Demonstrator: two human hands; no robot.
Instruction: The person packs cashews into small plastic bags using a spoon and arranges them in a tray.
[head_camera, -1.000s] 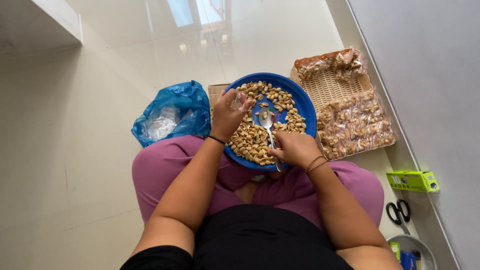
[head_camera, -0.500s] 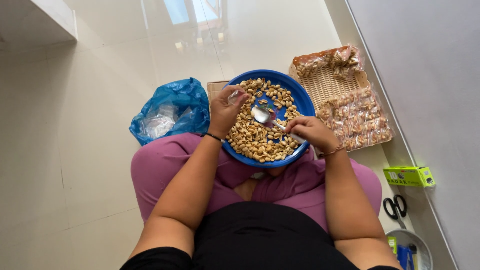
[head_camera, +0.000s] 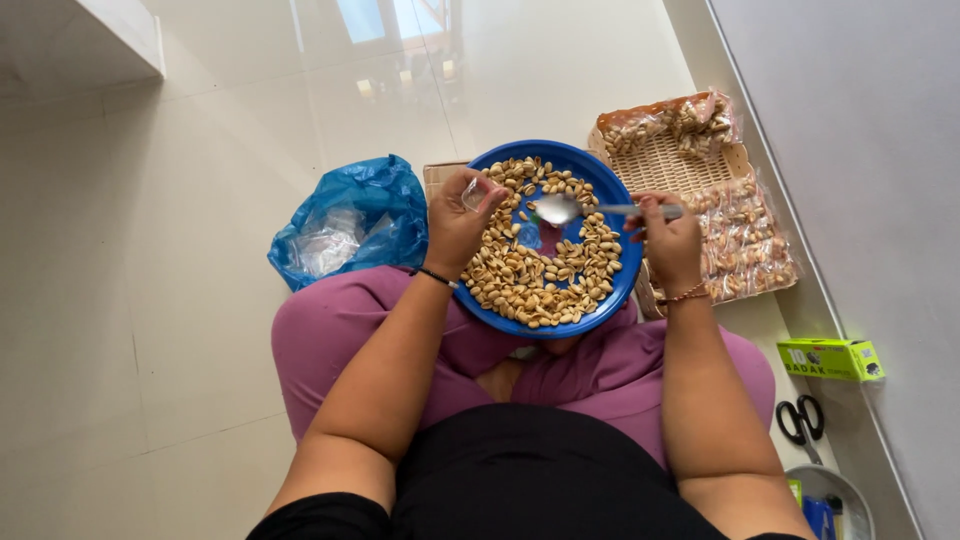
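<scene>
On lap: blue plate (head_camera: 612, 186) of shelled peanuts (head_camera: 540, 275) is resting on crossed legs in purple trousers, person sitting on pale tiled floor (head_camera: 150, 300).
Left hand (head_camera: 455, 225): fingers curling closed, pinching a small clear plastic bag (head_camera: 473, 193) at the fingertips, hovering over the plate's left edge.
Left grip: nearly closed around the bag; how much is inside, cannot tell.
Right hand (head_camera: 668, 240): fingers closing around the handle of a metal spoon (head_camera: 560, 208), hand sitting over the plate's right rim.
Spoon: lying roughly level, bowl pointing left toward the bag, raised above the peanuts; contents of bowl unclear.
Gap: spoon bowl and bag are near each other, not touching.
Left side: crumpled blue plastic bag (head_camera: 350, 220) is lying on the floor beside the knee.
Right side: woven tray (head_camera: 665, 165) is holding sealed packets of peanuts (head_camera: 745, 245), just beside the plate.
Far right: green box (head_camera: 830, 358), black scissors (head_camera: 802, 425), round container (head_camera: 830, 500) along the wall.
</scene>
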